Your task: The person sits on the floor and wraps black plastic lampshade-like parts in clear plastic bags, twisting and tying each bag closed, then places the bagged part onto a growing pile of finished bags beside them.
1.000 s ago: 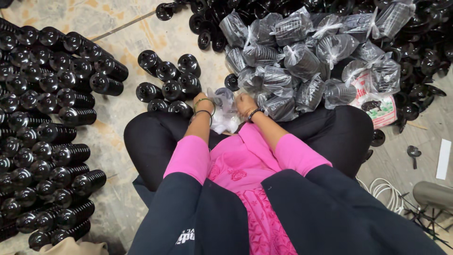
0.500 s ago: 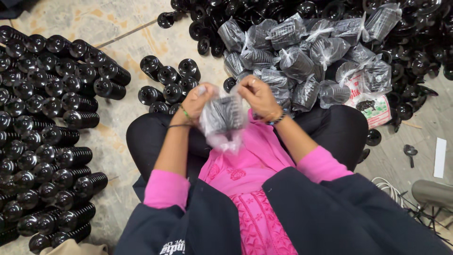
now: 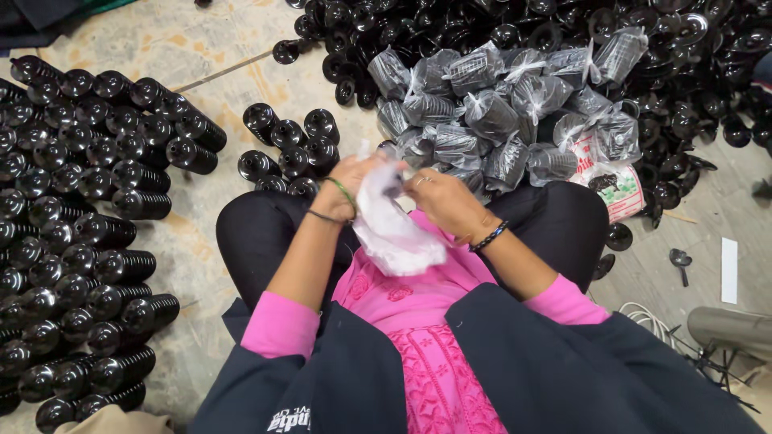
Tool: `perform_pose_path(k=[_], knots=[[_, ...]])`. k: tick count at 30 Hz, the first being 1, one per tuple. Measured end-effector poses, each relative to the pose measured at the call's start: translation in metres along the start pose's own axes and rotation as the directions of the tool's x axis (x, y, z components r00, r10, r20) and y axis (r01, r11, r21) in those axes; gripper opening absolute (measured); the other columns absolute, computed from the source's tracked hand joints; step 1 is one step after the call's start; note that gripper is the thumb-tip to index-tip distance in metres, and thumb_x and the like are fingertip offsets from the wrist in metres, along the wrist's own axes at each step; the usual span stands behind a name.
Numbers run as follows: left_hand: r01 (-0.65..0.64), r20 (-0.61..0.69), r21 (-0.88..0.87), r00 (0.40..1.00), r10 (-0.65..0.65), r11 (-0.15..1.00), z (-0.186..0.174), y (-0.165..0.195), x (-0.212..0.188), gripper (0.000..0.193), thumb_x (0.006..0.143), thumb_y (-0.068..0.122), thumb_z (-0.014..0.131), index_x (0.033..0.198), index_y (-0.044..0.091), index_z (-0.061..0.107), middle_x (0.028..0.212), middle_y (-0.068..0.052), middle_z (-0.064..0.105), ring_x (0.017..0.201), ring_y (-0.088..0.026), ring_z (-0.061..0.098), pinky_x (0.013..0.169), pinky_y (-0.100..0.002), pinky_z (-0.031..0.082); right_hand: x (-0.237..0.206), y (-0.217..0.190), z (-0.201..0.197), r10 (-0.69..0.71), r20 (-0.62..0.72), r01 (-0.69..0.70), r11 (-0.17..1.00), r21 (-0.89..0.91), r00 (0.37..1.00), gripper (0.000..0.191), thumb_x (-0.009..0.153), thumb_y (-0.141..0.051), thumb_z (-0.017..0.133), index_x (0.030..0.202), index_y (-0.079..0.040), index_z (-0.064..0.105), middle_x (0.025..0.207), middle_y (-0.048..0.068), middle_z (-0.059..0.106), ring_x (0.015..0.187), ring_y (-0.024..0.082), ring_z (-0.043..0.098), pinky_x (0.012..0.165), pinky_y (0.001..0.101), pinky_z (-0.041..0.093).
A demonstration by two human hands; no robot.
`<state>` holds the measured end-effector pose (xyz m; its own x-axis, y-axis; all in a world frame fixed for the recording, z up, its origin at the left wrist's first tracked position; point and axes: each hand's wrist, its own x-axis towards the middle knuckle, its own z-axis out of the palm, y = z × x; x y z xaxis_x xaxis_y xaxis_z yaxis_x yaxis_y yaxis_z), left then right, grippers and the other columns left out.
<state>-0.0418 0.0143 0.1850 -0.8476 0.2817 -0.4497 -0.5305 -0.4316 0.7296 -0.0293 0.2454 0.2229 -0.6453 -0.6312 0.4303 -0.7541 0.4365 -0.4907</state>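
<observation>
Clear plastic bag (image 3: 396,229) between left hand (image 3: 347,178) and right hand (image 3: 445,202).

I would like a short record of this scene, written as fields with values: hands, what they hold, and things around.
left hand: grips the top of the plastic bag
right hand: holds the same bag from the other side
bag: clear, hanging over the lap; contents cannot be told
ahead: pile of filled, tied bags
left side: rows of stacked black parts on the floor
far right: loose black parts
</observation>
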Motion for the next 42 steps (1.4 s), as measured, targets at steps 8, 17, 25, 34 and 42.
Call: perform_pose_path(k=[8, 17, 25, 34, 42], knots=[[-0.235, 0.337, 0.249, 0.931, 0.144, 0.940, 0.013, -0.015, -0.024, 0.013, 0.099, 0.015, 0.070, 0.104, 0.007, 0.061, 0.091, 0.000, 0.067, 0.079, -0.007, 0.063, 0.068, -0.025, 0.054, 0.002, 0.004, -0.001, 0.386, 0.060, -0.346, 0.735, 0.584, 0.921, 0.010, 0.098, -0.009, 0.071, 0.104, -0.002, 0.068, 0.104, 0.007, 0.069, 0.091, 0.015, 0.064, 0.082, 0.0316, 0.053], [-0.518, 0.188, 0.611, 0.830, 0.526, 0.599, 0.025, -0.024, -0.054, 0.021, 0.097, 0.015, 0.076, 0.093, 0.005, 0.058, 0.083, -0.001, 0.062, 0.077, -0.005, 0.055, 0.069, -0.023, 0.047, -0.006, -0.003, 0.001, 0.285, 0.396, -0.477, 0.332, 0.814, 0.873, 0.040, 0.092, -0.012, 0.071, 0.129, -0.004, 0.059, 0.115, 0.001, 0.067, 0.107, 0.008, 0.061, 0.093, 0.0260, 0.052], [-0.464, -0.118, 0.792, 0.520, 0.846, 0.396, 0.046, -0.048, -0.059, 0.024, 0.096, 0.020, 0.079, 0.090, 0.004, 0.062, 0.076, -0.003, 0.069, 0.069, -0.008, 0.061, 0.074, -0.027, 0.050, 0.009, -0.037, -0.005, 0.380, 0.039, -0.382, 0.914, 0.136, 0.924, 0.014, 0.088, -0.022, 0.079, 0.087, -0.010, 0.073, 0.086, 0.004, 0.070, 0.087, 0.019, 0.063, 0.086, 0.0378, 0.041], [-0.299, -0.016, 0.542, 0.931, 0.366, 0.785, 0.011, -0.028, -0.047, 0.023, 0.090, 0.022, 0.080, 0.089, 0.005, 0.064, 0.076, 0.003, 0.063, 0.067, -0.003, 0.053, 0.058, -0.022, 0.044, 0.003, -0.028, -0.001, -0.058, -0.111, 0.087, 0.957, 0.276, 0.992, 0.006, 0.090, -0.012, 0.069, 0.093, -0.008, 0.065, 0.109, 0.005, 0.072, 0.103, 0.025, 0.064, 0.098, 0.0422, 0.037], [-0.465, 0.323, 0.884, 0.530, 0.784, -0.050, 0.051, -0.027, -0.078, 0.020, 0.082, 0.000, 0.071, 0.099, 0.007, 0.064, 0.099, -0.012, 0.076, 0.086, -0.031, 0.072, 0.070, -0.037, 0.054, -0.009, -0.016, 0.021, 0.400, 0.029, -0.322, 0.691, 0.647, 0.916, 0.007, 0.098, -0.007, 0.061, 0.093, -0.003, 0.057, 0.091, 0.009, 0.066, 0.087, 0.014, 0.066, 0.078, 0.0287, 0.053]])
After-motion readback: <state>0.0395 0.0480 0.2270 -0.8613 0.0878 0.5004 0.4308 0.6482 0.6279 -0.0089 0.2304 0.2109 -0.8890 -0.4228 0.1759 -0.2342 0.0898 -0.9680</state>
